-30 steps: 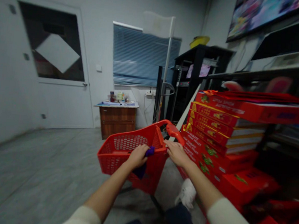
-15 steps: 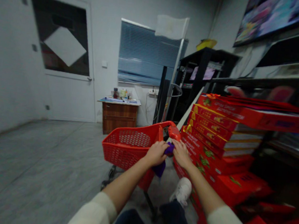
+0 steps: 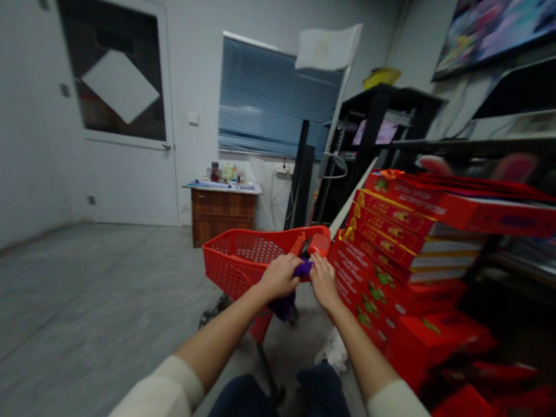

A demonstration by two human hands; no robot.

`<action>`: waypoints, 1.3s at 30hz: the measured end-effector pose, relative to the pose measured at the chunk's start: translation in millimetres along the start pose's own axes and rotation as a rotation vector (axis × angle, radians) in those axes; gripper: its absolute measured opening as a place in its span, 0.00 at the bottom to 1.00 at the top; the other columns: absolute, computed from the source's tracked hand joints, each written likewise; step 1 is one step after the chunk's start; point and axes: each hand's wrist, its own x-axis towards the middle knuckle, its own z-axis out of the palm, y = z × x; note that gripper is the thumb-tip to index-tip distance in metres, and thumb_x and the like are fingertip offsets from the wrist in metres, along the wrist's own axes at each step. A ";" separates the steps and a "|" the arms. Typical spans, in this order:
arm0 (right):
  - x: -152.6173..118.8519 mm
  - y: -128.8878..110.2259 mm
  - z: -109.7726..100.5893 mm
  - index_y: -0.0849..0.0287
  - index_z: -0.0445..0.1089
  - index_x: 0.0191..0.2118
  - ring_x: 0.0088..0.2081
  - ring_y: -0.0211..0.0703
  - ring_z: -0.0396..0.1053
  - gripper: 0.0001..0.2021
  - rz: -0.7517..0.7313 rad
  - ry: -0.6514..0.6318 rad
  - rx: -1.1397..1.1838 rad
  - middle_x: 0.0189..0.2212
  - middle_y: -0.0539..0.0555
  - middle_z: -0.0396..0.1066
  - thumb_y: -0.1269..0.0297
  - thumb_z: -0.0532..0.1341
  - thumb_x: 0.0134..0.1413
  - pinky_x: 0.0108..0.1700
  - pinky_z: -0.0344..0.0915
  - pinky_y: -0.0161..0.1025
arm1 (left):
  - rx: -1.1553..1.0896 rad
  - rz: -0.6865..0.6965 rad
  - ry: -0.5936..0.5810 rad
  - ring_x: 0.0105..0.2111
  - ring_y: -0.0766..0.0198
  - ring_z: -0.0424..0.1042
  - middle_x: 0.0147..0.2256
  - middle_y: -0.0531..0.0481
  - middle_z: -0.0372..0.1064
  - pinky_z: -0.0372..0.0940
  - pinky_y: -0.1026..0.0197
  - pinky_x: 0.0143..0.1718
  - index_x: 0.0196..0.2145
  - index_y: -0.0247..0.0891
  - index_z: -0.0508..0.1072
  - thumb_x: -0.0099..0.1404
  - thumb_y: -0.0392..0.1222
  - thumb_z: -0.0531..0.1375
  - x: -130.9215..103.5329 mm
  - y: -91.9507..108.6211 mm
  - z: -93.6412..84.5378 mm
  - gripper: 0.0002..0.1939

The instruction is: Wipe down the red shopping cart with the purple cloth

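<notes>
A red plastic shopping cart (image 3: 233, 276) with a perforated basket stands in front of me, angled to the left. My left hand (image 3: 279, 276) is closed over its handle, with a purple cloth (image 3: 283, 305) under the palm and hanging below. Some of that cloth also shows between my two hands. Close beside it, my right hand (image 3: 323, 280) curls over the handle's other end, near a red block-like part (image 3: 320, 243) of the cart. Most of the handle is covered by my fingers and the cloth.
Tall stacks of red boxes (image 3: 380, 269) rise close on the right. Ahead are a brown wooden cabinet (image 3: 223, 213), a pole with a white flag (image 3: 325, 49) and a black rack (image 3: 378, 120). A white door (image 3: 129, 179) is at left; grey concrete floor (image 3: 80, 295) lies before it.
The cart has turned slightly: its front end shifted right in view while the handle, cloth and both my hands moved a little left. My grip looks the same.
</notes>
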 end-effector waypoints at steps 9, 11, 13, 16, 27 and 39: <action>19.5 -1.0 -2.2 0.53 0.61 0.62 0.64 0.50 0.51 0.25 0.067 -0.003 -0.025 0.64 0.54 0.57 0.60 0.42 0.64 0.60 0.56 0.55 | -0.060 -0.089 -0.123 0.44 0.59 0.70 0.41 0.47 0.71 0.64 0.59 0.49 0.39 0.39 0.73 0.55 0.33 0.55 -18.5 -51.6 -36.4 0.14; 19.0 -7.9 12.5 0.53 0.62 0.62 0.66 0.50 0.49 0.25 0.033 0.005 0.008 0.64 0.54 0.58 0.61 0.41 0.65 0.61 0.55 0.56 | -0.151 -0.104 -0.098 0.44 0.60 0.70 0.41 0.48 0.72 0.64 0.59 0.50 0.40 0.39 0.72 0.55 0.32 0.55 -12.4 -50.7 -38.5 0.14; 15.0 -18.5 24.8 0.56 0.60 0.63 0.66 0.49 0.47 0.26 0.026 0.032 0.034 0.64 0.54 0.58 0.61 0.40 0.65 0.62 0.54 0.56 | -0.229 -0.144 0.002 0.46 0.60 0.69 0.43 0.48 0.71 0.63 0.59 0.51 0.44 0.39 0.70 0.56 0.33 0.55 1.1 -40.0 -37.4 0.17; 7.9 -32.8 29.2 0.57 0.60 0.63 0.65 0.49 0.49 0.25 0.013 0.033 0.055 0.62 0.56 0.60 0.60 0.41 0.66 0.62 0.54 0.55 | -0.257 -0.211 0.158 0.50 0.60 0.67 0.50 0.44 0.67 0.62 0.58 0.53 0.53 0.38 0.64 0.58 0.34 0.56 23.1 -18.9 -33.7 0.24; 20.1 -8.5 -8.0 0.51 0.55 0.66 0.67 0.53 0.44 0.25 0.167 -0.071 -0.136 0.68 0.54 0.48 0.58 0.45 0.65 0.62 0.52 0.57 | 0.165 -0.425 0.012 0.46 0.55 0.69 0.48 0.45 0.65 0.64 0.55 0.49 0.52 0.43 0.67 0.63 0.39 0.53 -8.7 -38.4 -55.2 0.19; 11.3 -23.2 -27.4 0.52 0.56 0.66 0.63 0.49 0.52 0.24 0.096 -0.102 -0.190 0.66 0.54 0.54 0.61 0.46 0.65 0.61 0.54 0.52 | 0.306 -0.229 -0.031 0.45 0.55 0.66 0.49 0.44 0.63 0.63 0.54 0.48 0.53 0.43 0.65 0.67 0.40 0.52 -9.3 -9.1 -50.9 0.17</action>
